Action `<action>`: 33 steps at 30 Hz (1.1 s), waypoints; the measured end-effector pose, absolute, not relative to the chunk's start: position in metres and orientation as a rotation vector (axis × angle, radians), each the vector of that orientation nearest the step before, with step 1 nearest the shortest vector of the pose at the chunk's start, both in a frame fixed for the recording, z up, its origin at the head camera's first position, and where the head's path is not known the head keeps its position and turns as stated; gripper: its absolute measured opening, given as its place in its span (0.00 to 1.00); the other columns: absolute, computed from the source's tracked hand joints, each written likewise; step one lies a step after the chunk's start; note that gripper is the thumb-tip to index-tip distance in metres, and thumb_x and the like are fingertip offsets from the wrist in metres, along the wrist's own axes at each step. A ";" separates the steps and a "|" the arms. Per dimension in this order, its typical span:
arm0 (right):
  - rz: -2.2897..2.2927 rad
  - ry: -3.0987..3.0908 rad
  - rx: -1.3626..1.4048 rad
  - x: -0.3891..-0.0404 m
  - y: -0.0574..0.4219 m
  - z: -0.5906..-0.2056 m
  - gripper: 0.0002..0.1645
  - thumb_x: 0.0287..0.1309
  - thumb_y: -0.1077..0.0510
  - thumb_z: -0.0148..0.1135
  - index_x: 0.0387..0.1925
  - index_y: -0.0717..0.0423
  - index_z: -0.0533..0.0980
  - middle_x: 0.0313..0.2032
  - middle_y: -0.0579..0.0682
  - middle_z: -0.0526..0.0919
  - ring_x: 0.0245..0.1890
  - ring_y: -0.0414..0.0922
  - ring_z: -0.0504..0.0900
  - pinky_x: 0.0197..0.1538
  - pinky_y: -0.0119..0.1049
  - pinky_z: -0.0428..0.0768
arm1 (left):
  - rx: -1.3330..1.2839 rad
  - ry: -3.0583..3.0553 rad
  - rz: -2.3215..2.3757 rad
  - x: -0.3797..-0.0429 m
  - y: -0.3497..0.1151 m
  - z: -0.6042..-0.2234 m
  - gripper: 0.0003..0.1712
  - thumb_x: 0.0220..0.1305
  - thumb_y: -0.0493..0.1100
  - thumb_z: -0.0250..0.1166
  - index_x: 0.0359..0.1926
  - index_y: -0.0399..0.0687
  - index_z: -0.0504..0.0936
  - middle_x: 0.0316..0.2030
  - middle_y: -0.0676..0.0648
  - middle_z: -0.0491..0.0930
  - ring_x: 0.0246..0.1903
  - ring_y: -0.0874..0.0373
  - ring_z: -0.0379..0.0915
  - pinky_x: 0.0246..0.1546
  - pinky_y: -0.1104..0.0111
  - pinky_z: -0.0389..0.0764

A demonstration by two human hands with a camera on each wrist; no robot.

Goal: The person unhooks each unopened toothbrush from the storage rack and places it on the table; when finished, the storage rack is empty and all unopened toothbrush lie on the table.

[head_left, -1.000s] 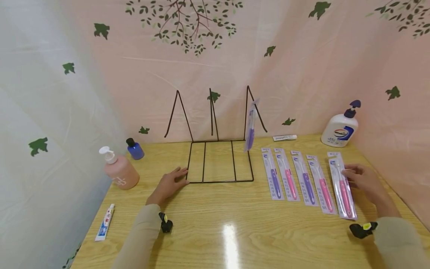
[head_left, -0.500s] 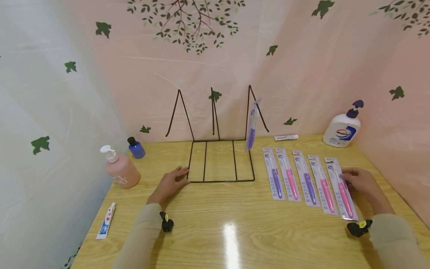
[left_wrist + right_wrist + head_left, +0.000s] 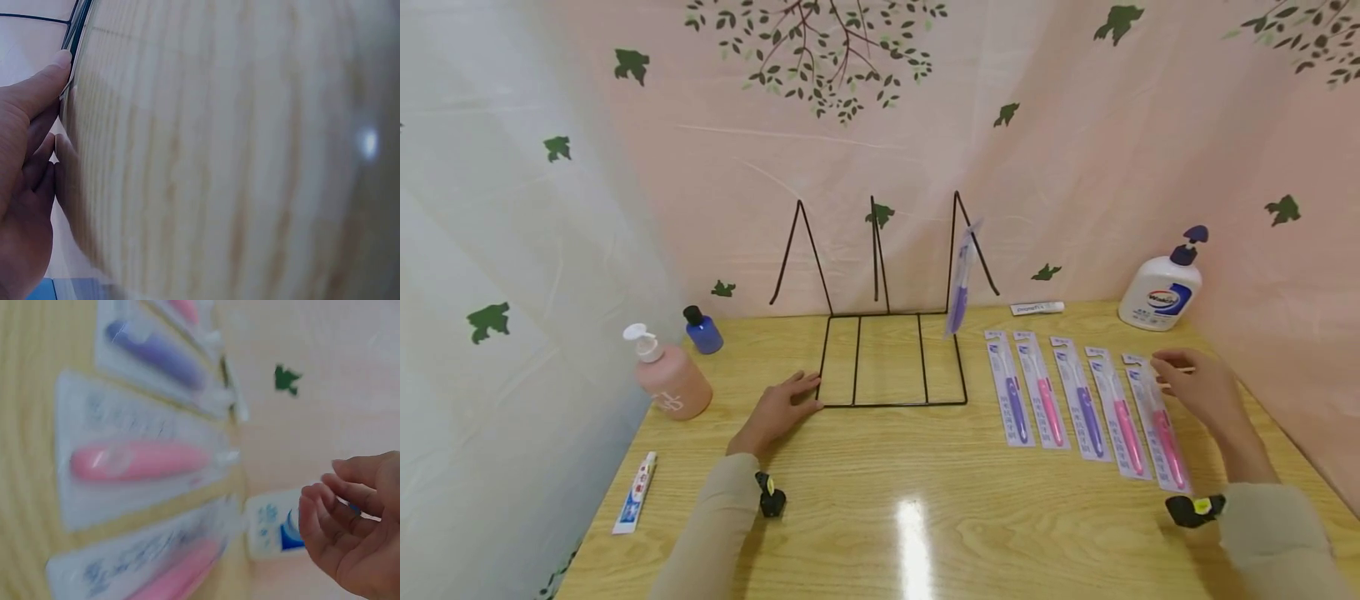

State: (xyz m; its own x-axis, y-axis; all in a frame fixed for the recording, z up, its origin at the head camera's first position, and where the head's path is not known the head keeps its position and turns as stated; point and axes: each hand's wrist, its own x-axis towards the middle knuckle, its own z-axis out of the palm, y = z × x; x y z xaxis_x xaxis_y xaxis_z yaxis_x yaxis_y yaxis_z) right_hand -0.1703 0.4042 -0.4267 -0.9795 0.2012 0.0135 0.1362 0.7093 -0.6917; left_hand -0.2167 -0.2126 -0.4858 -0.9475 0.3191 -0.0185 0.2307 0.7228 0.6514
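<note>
My left hand touches the front left corner of a black wire rack, thumb and fingertips at the wire. In the left wrist view the thumb of that left hand lies along the wire. On the rack's right prong hangs a purple packaged toothbrush. Several packaged toothbrushes, pink and purple, lie in a slanted row on the right. My right hand hovers beside the rightmost pink toothbrush. In the right wrist view, the right hand has loosely bent fingers and holds nothing.
A pink pump bottle, a small blue bottle and a toothpaste tube stand or lie on the left. At the back right are a white pump bottle and a small white tube. A cloth backdrop encloses the table.
The rightmost pink toothbrush has been laid down level with the row, and my right hand has let go and lifted slightly from it. My left hand keeps its place at the rack.
</note>
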 end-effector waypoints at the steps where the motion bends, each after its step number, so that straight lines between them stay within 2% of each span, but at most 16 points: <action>1: 1.130 -2.790 -0.241 -0.172 0.397 -0.422 0.35 0.69 0.41 0.47 0.59 0.67 0.68 0.52 0.68 0.74 0.33 0.32 0.78 0.31 0.23 0.80 | 0.448 2.796 1.031 -0.217 -0.213 -0.486 0.34 0.63 0.53 0.64 0.67 0.48 0.69 0.70 0.48 0.61 0.72 0.46 0.49 0.68 0.45 0.55; 3: 1.130 -2.737 -0.175 -0.174 0.383 -0.411 0.34 0.68 0.40 0.48 0.59 0.65 0.69 0.52 0.67 0.74 0.30 0.22 0.73 0.31 0.19 0.77 | 0.445 2.797 1.035 -0.217 -0.213 -0.487 0.34 0.63 0.53 0.64 0.67 0.49 0.69 0.70 0.49 0.61 0.72 0.47 0.49 0.68 0.45 0.55; 5: 1.126 -2.698 -0.116 -0.176 0.366 -0.400 0.33 0.68 0.40 0.48 0.60 0.62 0.70 0.52 0.65 0.75 0.30 0.19 0.71 0.31 0.17 0.75 | 0.446 2.798 1.037 -0.217 -0.213 -0.487 0.34 0.63 0.53 0.64 0.67 0.49 0.69 0.70 0.49 0.61 0.72 0.47 0.49 0.68 0.45 0.55; 16: 1.199 -2.522 0.167 -0.200 0.289 -0.376 0.24 0.67 0.46 0.54 0.58 0.56 0.73 0.50 0.56 0.78 0.38 0.24 0.73 0.41 0.11 0.70 | 0.459 2.808 1.029 -0.217 -0.213 -0.487 0.33 0.64 0.51 0.63 0.67 0.47 0.69 0.70 0.49 0.63 0.72 0.46 0.49 0.68 0.45 0.55; 21: 1.325 -2.429 0.212 -0.220 0.264 -0.377 0.21 0.67 0.50 0.56 0.55 0.56 0.75 0.48 0.56 0.80 0.37 0.28 0.77 0.39 0.16 0.75 | 0.472 2.806 1.035 -0.216 -0.212 -0.487 0.33 0.64 0.50 0.63 0.67 0.47 0.69 0.69 0.48 0.63 0.72 0.46 0.49 0.68 0.45 0.56; 26: 1.447 -2.379 0.279 -0.239 0.243 -0.380 0.20 0.67 0.55 0.57 0.55 0.61 0.75 0.47 0.59 0.79 0.37 0.32 0.79 0.37 0.19 0.78 | 0.467 2.789 1.053 -0.216 -0.211 -0.486 0.33 0.64 0.50 0.64 0.67 0.47 0.69 0.69 0.48 0.63 0.72 0.46 0.49 0.68 0.45 0.55; 28: 1.508 -2.377 0.290 -0.247 0.234 -0.380 0.20 0.67 0.56 0.56 0.56 0.62 0.74 0.48 0.60 0.78 0.38 0.33 0.80 0.39 0.20 0.79 | 0.458 2.788 1.052 -0.216 -0.211 -0.485 0.33 0.63 0.50 0.64 0.67 0.47 0.69 0.70 0.49 0.63 0.72 0.46 0.49 0.69 0.46 0.55; 33: 1.702 -2.335 0.316 -0.264 0.213 -0.379 0.21 0.69 0.60 0.51 0.59 0.65 0.71 0.52 0.63 0.76 0.45 0.43 0.81 0.48 0.31 0.81 | 0.451 2.793 1.042 -0.215 -0.212 -0.484 0.33 0.64 0.50 0.64 0.67 0.47 0.69 0.70 0.48 0.62 0.72 0.46 0.49 0.68 0.45 0.55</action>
